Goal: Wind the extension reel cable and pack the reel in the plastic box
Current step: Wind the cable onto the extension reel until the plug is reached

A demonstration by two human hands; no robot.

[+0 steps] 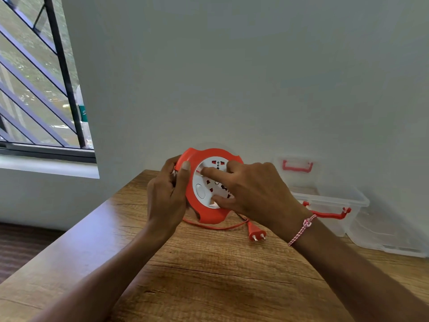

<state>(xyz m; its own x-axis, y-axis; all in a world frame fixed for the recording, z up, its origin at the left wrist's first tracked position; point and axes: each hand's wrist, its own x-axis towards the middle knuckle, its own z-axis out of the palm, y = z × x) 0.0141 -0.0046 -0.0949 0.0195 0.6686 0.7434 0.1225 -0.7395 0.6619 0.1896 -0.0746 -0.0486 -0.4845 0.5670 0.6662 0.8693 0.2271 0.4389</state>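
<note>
With the left hand clamping the extension reel rim and right hand fingers pressed spread on its white socket face, the slack cable below could snag or the plug whip.

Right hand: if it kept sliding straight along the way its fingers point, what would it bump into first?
The right hand lies across the white face of the reel, fingers pointing left. Straight on, it would probably meet the left hand gripping the reel's orange rim, thumb first, though depth is hard to judge.
</note>
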